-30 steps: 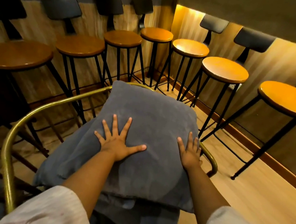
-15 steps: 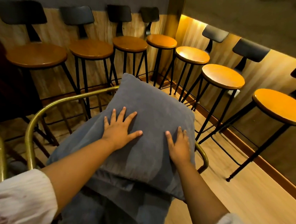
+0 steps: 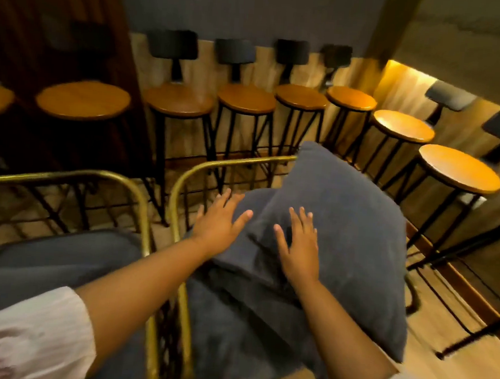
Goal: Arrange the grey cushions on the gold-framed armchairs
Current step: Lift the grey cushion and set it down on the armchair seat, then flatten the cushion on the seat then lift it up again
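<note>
A big grey cushion [image 3: 352,232] leans tilted against the back of a gold-framed armchair [image 3: 184,181], on top of that chair's grey seat cushion [image 3: 233,330]. My right hand [image 3: 299,246] lies flat on the leaning cushion near its left corner, fingers spread. My left hand [image 3: 221,220] is open with spread fingers at the cushion's left edge, near the gold rail. A second gold-framed armchair [image 3: 119,180] stands to the left with a grey seat cushion [image 3: 54,258] in it.
A row of bar stools [image 3: 246,101] with round wooden seats and dark backrests lines the wall behind the armchairs and bends round to the right [image 3: 458,170]. Their black metal legs stand close behind the chair backs. Bare wooden floor [image 3: 451,378] lies at lower right.
The view has swung left, bringing the second armchair into sight. Both hands have slid left across the cushion; my left hand now reaches its left edge.
</note>
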A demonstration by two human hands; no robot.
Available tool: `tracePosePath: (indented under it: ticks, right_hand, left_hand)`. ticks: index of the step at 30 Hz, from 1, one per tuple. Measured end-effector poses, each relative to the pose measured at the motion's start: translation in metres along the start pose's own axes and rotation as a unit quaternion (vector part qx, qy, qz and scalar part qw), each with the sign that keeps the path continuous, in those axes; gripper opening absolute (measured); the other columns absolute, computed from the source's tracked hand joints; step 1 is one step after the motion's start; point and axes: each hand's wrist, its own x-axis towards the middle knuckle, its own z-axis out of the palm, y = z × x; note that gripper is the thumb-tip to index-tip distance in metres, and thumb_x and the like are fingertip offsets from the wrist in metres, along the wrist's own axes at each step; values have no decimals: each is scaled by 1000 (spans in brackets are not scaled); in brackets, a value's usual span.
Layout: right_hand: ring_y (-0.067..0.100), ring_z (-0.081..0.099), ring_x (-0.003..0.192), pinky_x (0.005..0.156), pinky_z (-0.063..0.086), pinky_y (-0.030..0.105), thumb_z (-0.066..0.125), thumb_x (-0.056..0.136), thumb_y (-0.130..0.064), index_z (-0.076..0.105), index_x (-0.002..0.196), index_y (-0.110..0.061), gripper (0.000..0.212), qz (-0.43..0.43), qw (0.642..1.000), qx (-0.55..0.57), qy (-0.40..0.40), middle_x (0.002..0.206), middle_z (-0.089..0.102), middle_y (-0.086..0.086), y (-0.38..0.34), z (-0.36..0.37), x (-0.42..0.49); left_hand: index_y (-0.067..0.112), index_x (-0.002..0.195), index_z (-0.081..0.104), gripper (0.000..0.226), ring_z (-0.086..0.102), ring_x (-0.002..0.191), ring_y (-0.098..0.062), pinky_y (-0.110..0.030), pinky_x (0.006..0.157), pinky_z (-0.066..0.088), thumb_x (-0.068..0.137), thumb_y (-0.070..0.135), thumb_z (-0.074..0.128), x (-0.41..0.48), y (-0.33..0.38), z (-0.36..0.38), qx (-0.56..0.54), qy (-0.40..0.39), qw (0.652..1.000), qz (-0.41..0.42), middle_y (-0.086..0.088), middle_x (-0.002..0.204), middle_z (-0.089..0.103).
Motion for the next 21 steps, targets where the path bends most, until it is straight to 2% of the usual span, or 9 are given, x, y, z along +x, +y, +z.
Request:
tracePosePath:
  ticks: [2,4,6,9,11,13,17,21]
  right_hand:
    - [21,4,148,118,5,38,27,85,-67,27,147,-18,79,-36,999,19,-19,159,19,5,-43,33,-20]
    - [21,5,148,118,5,39,28,86,-68,28,146,-18,79,-61,996,37,-50,158,21,5,-84,70,-40]
    - [23,5,148,118,6,40,30,89,-63,30,146,-16,74,-85,991,53,-90,157,22,6,-127,113,-64]
    - [28,9,147,118,9,42,44,93,-43,34,144,-12,60,-105,983,66,-138,156,26,12,-180,172,-104]
    - [30,13,147,118,12,41,47,93,-43,35,143,-11,61,-119,975,71,-171,154,29,14,-213,214,-129]
    - [27,14,146,118,14,39,44,90,-52,34,144,-13,67,-121,970,70,-199,155,28,12,-234,247,-149]
    - [24,6,148,119,11,38,48,93,-41,27,147,-14,64,-97,956,75,-265,158,20,9,-271,308,-185]
    - [31,11,146,117,12,39,50,93,-38,28,146,-8,64,-49,949,59,-305,156,24,13,-284,353,-208]
  left_hand:
    - [30,147,26,57,16,148,-20,-49,115,15,94,53,31,-39,-47,-23,-3,7,1000,-26,2,162,11]
    - [30,146,27,56,14,149,-19,-49,115,15,94,53,31,-80,-98,-45,12,10,998,-56,1,162,12]
    - [30,147,26,57,11,149,-18,-51,116,11,95,52,32,-125,-156,-70,14,15,995,-101,1,162,10]
    - [31,147,25,56,9,149,-19,-52,117,8,95,51,32,-187,-235,-101,7,19,988,-155,3,162,9]
    - [33,147,24,57,7,150,-19,-53,118,7,94,53,32,-229,-288,-120,1,31,980,-197,3,162,8]
    - [34,147,23,59,7,150,-19,-54,118,6,93,55,32,-261,-331,-133,4,39,971,-236,3,162,7]
    - [30,147,25,66,10,149,-21,-53,118,9,89,61,35,-318,-405,-153,-12,62,945,-320,-1,162,10]
    - [28,147,26,68,23,146,-26,-51,117,16,89,61,37,-353,-456,-161,-69,55,918,-387,-3,161,15]
